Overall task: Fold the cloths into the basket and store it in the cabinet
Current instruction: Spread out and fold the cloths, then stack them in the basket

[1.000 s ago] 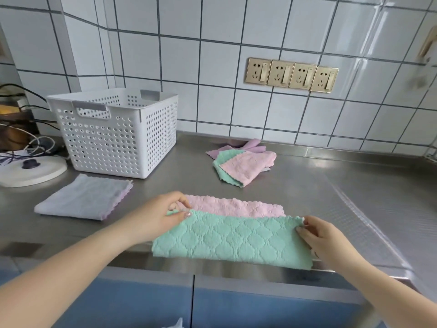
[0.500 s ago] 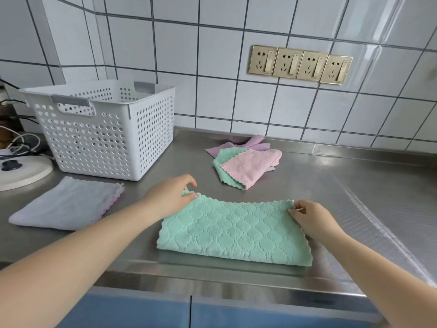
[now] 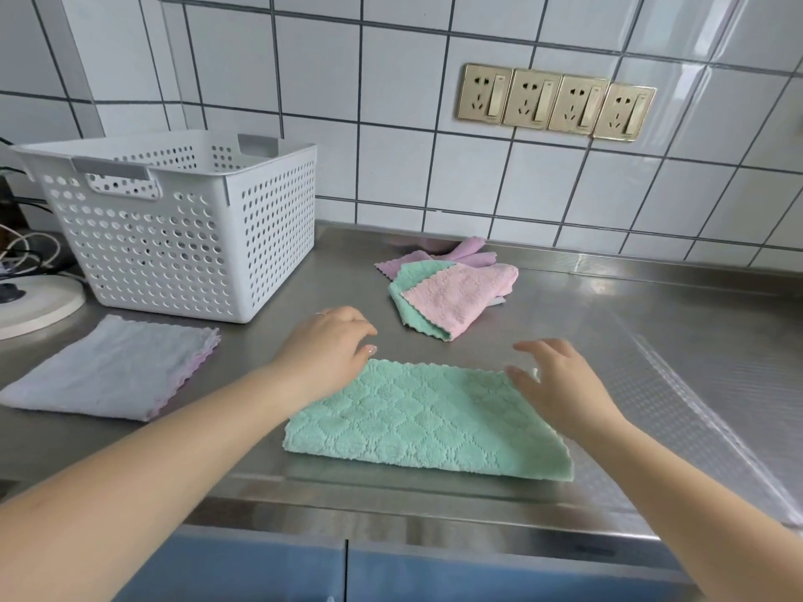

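Note:
A green quilted cloth (image 3: 428,421), folded in half, lies flat on the steel counter (image 3: 608,341) near its front edge. My left hand (image 3: 328,349) hovers over the cloth's far left corner with fingers spread. Above the far right corner my right hand (image 3: 560,384) is also open, holding nothing. A folded grey-lilac cloth (image 3: 108,369) rests to the left. Behind, a loose pile of pink, green and purple cloths (image 3: 452,293) lies near the wall. The white perforated basket (image 3: 182,236) stands at the back left; its inside is hidden.
Blue cabinet doors (image 3: 347,575) run below the counter's front edge. A white round appliance base with cables (image 3: 30,297) sits at the far left. Four brass wall sockets (image 3: 556,102) are on the tiled wall behind.
The green cloth's near half was folded over the pink side, so only green shows. Both hands then let go of the far corners and lifted slightly.

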`<state>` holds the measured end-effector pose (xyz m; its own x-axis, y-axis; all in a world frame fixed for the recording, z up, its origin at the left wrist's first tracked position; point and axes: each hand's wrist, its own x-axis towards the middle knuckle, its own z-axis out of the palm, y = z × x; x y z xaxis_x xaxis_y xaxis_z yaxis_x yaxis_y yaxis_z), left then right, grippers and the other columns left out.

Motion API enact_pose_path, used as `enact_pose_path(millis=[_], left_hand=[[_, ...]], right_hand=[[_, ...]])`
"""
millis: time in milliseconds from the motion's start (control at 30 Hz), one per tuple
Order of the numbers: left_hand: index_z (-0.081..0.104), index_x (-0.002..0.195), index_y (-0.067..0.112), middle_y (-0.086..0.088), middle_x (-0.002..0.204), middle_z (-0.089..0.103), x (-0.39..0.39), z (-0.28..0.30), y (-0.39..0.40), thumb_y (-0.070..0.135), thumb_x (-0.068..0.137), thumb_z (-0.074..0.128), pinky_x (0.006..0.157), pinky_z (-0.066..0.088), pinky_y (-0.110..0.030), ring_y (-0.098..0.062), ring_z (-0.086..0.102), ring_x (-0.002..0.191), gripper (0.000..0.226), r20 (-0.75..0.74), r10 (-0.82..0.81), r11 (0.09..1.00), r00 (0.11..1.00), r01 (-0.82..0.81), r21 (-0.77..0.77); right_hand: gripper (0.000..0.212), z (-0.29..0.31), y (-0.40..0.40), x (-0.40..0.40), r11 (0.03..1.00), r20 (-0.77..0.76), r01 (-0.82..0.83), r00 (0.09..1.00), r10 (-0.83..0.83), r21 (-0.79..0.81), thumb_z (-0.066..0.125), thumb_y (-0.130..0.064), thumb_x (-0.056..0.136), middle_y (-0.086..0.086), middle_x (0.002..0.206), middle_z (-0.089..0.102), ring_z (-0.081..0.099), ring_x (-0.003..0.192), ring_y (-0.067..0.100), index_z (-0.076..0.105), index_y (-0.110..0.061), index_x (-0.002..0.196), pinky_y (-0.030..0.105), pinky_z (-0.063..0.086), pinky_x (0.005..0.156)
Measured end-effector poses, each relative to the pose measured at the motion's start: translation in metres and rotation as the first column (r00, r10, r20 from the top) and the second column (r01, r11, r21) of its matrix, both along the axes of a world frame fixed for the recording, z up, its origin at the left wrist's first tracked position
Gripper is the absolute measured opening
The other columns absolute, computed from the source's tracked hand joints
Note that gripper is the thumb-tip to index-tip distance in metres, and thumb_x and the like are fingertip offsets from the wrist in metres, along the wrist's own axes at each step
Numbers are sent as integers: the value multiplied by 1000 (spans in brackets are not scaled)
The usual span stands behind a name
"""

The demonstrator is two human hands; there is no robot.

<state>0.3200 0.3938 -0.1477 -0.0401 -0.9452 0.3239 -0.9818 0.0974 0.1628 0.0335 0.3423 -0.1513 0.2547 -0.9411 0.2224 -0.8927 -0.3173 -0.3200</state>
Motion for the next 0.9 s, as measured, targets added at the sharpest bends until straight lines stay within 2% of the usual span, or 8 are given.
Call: enact_pose_path(millis=[100, 233, 400, 633, 700, 767, 833, 900], left_hand=[[52, 133, 15, -1, 145, 43, -41, -1, 12, 14, 93, 40, 110, 23, -28, -17, 37, 134, 42, -112, -107, 990, 988, 116, 75], [42, 137, 8, -7, 146, 39, -77, -19, 19, 14, 93, 34, 113, 22, -35, -22, 30, 138, 45, -6, -112, 965, 994, 110, 239], [13, 151, 22, 3, 160, 3, -58, -45, 32, 41, 99, 24, 119, 1, -38, -14, 1, 146, 56, 71, -36, 954, 997, 13, 301], [6, 151, 28, 5, 159, -5, -14, -43, 45, 62, 93, 22, 119, -3, -37, -13, -6, 146, 69, 67, 11, 936, 998, -33, 350], [11, 151, 25, 3, 160, -1, -17, -37, 48, 58, 95, 25, 119, -2, -37, -14, -3, 146, 67, 55, 8, 945, 998, -25, 326], [28, 147, 24, 3, 157, 19, -28, -29, 54, 49, 96, 36, 118, 3, -34, -14, 12, 145, 57, 20, -47, 977, 999, 42, 207], [54, 131, 27, 6, 138, 49, -46, -22, 67, 40, 93, 49, 113, 18, -29, -14, 40, 130, 40, -51, -201, 979, 978, 202, 20], [69, 108, 28, 10, 108, 65, -66, -15, 83, 37, 88, 54, 98, 39, -28, -14, 57, 103, 26, -59, -351, 936, 935, 347, -62]], right_hand=[[43, 0, 15, 42, 987, -69, -159, 985, 157, -20, 46, -38, 95, 1, 142, 43, 41, 129, 23, 47, -24, 135, 37, 34, 106], [44, -22, 33, 85, 970, -190, -233, 952, 241, 64, 35, -30, 97, -3, 151, 30, 22, 141, 16, 37, -27, 140, 46, 18, 113], [52, -44, 36, 62, 976, -263, -211, 939, 220, 62, 24, -51, 97, -5, 156, 20, 12, 145, 13, 24, -34, 146, 41, 15, 114], [61, -43, 26, 5, 987, -324, -86, 938, 126, 134, 16, -64, 92, -8, 158, 10, 5, 146, 15, 12, -39, 148, 47, 10, 115], [61, -41, 25, 4, 988, -346, -70, 931, 116, 141, 17, -63, 93, -7, 158, 11, 5, 146, 15, 14, -37, 148, 49, 8, 115], [57, -34, 23, 11, 988, -352, -101, 926, 135, 114, 26, -59, 94, -7, 156, 17, 10, 145, 16, 24, -35, 146, 51, 6, 114], [44, -26, 22, 21, 972, -257, -235, 939, 228, 2, 39, -45, 95, -8, 149, 33, 27, 140, 14, 42, -33, 138, 48, 10, 114], [32, -19, 22, 36, 920, -140, -378, 921, 363, -100, 48, -28, 94, -9, 137, 49, 45, 127, 14, 59, -28, 124, 39, 15, 113]])
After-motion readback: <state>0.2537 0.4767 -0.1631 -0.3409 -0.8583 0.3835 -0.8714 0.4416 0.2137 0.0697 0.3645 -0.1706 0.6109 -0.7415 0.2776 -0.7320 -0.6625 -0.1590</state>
